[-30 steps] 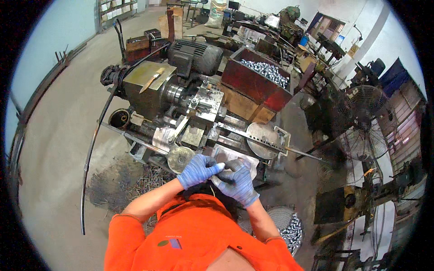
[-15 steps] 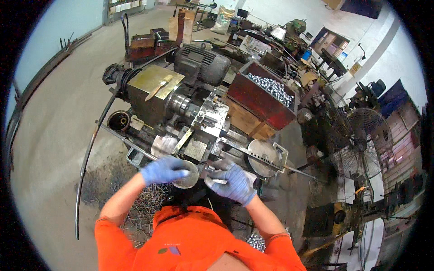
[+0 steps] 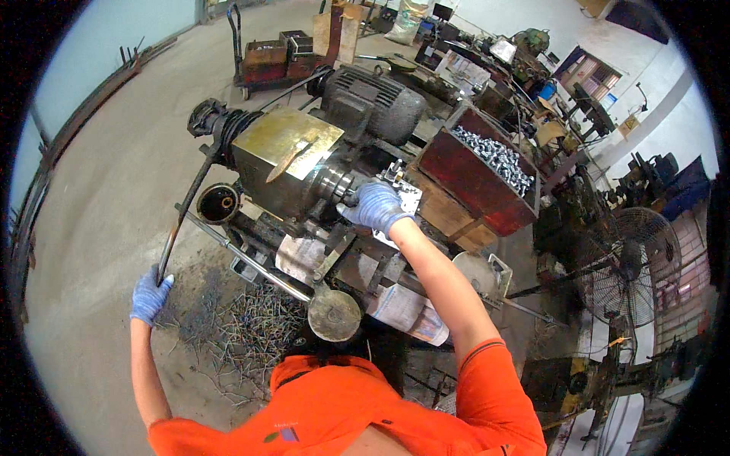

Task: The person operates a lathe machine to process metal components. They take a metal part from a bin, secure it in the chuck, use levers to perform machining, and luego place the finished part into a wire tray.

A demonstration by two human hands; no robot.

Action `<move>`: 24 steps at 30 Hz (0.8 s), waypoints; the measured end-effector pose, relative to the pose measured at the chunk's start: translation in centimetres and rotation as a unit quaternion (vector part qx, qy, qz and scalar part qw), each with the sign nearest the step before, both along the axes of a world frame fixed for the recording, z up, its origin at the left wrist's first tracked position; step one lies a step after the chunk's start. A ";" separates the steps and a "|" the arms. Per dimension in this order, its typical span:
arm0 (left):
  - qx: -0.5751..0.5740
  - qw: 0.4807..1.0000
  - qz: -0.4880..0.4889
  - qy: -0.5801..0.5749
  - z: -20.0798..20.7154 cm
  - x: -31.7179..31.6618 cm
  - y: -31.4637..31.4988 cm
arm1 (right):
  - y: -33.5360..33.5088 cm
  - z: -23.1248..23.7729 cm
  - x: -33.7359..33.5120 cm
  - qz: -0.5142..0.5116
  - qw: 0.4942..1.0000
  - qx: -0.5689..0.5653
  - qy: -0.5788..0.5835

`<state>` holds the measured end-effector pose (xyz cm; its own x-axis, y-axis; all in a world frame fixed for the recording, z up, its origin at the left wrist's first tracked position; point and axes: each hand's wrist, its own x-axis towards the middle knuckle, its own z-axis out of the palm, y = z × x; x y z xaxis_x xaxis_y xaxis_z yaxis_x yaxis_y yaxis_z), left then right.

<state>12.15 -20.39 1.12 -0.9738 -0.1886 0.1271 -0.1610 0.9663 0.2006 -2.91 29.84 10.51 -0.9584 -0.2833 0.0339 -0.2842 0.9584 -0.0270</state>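
My left hand (image 3: 151, 298), in a blue-and-white knit glove, is wrapped round the lower end of a long dark lever (image 3: 185, 205) that slants up to the machine. My right hand (image 3: 374, 205), gloved alike, reaches over the bed of the lathe-like machine. Its fingers are curled together close to the shiny round chuck (image 3: 334, 185); anything between them is hidden. That hand covers part of the bright metal tool block (image 3: 407, 196). A round grey metal plate (image 3: 334, 314) sits at the near edge of the machine, between my arms.
A dark red bin (image 3: 475, 171) of small shiny metal parts stands right of the machine. Behind the chuck are a brass-coloured housing cover (image 3: 287, 140) and a finned motor (image 3: 372, 102). Metal shavings (image 3: 247, 346) litter the floor. A large fan (image 3: 630, 266) stands at the right.
My left hand has moved from the round plate out left onto the lever. My right hand has gone from the near edge up to the chuck. The view has shifted a little.
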 end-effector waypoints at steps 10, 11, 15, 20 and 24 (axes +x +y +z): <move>0.131 0.990 0.047 -0.025 -0.7 -0.2 0.1 | -1.1 1.0 -0.7 0.006 0.997 -0.043 -0.062; 0.076 0.996 0.037 -0.007 -0.7 -0.2 -0.2 | -1.0 0.3 -1.0 -0.012 0.998 -0.047 -0.039; 0.106 0.991 0.063 -0.048 1.0 -0.6 1.1 | -2.3 1.1 -0.8 -0.025 0.995 -0.062 -0.072; -0.051 0.994 0.069 -0.072 1.6 -1.6 1.8 | -3.8 2.9 0.3 -0.036 0.995 -0.035 -0.082; -0.176 0.984 -0.015 0.028 -0.7 -4.4 -7.2 | -3.3 1.8 0.2 -0.027 0.996 -0.064 -0.065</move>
